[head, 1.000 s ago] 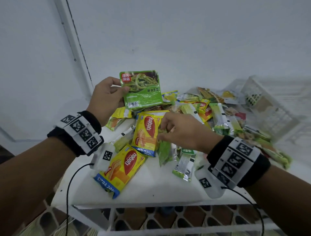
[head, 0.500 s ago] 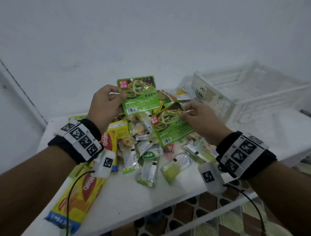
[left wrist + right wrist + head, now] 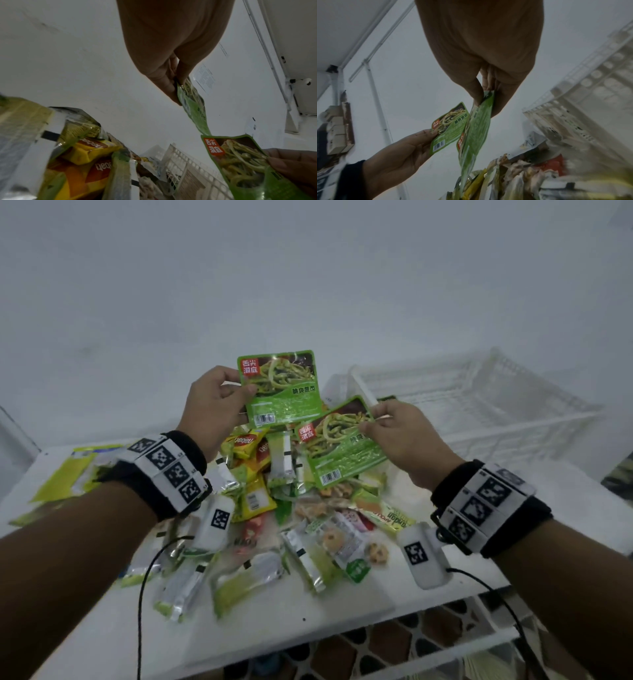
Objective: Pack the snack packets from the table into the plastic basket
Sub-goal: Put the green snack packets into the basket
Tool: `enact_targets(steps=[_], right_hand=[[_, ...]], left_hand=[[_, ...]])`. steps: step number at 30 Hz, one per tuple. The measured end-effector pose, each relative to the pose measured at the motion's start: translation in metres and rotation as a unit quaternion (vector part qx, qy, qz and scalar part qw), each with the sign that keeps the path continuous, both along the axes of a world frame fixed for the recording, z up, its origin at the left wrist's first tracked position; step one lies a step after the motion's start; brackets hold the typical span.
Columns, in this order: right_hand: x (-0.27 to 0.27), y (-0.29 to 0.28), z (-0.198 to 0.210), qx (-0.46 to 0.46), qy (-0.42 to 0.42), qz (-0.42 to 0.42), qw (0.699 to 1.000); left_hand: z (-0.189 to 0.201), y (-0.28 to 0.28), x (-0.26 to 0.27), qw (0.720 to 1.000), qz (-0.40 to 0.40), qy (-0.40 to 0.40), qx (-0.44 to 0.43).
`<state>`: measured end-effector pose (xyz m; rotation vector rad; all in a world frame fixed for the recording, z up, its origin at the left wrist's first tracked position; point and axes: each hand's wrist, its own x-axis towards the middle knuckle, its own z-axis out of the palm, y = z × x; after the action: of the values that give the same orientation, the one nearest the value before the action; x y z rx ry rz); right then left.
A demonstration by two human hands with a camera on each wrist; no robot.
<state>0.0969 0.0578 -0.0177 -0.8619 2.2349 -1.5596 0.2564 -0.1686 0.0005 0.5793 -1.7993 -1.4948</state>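
My left hand (image 3: 219,402) pinches the left edge of a green noodle packet (image 3: 282,392), held upright above the pile; the same packet (image 3: 192,105) shows edge-on in the left wrist view. My right hand (image 3: 394,429) pinches a second, matching green packet (image 3: 342,446) by its upper right side, tilted, just below and right of the first. That second packet (image 3: 476,132) hangs from my right fingers in the right wrist view. The white plastic basket (image 3: 486,409) stands at the back right of the table, right of both packets. Many snack packets (image 3: 274,508) lie heaped under my hands.
The white table (image 3: 308,621) has its front edge close below the pile, with patterned floor (image 3: 394,645) beyond it. Yellow wafer packets (image 3: 250,446) lie under the left hand, and flat yellow ones (image 3: 68,477) at the far left. A white wall rises behind.
One second ago my right hand lay on the pile; it has since lifted the second green packet and moved it up toward the basket. My view has swung right, and the left hand keeps its packet.
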Motion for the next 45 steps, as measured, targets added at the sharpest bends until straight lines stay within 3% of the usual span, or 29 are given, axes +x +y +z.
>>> enact_targets(steps=[11, 23, 35, 45], right_hand=[[-0.059, 0.001, -0.001, 0.010, -0.010, 0.027, 1.000], [-0.156, 0.008, 0.014, -0.025, -0.004, -0.036, 0.999], [-0.268, -0.008, 0.038, 0.025, 0.006, 0.085, 0.996], [-0.287, -0.038, 0.040, 0.114, 0.016, 0.168, 0.979]], left_hand=[[-0.002, 0.013, -0.054, 0.999, 0.023, -0.023, -0.012], [-0.003, -0.003, -0.145, 0.998, 0.035, -0.041, -0.019], [-0.005, 0.024, -0.222, 0.993, 0.106, -0.042, 0.010], [-0.005, 0.022, -0.228, 0.990, 0.137, -0.040, 0.010]])
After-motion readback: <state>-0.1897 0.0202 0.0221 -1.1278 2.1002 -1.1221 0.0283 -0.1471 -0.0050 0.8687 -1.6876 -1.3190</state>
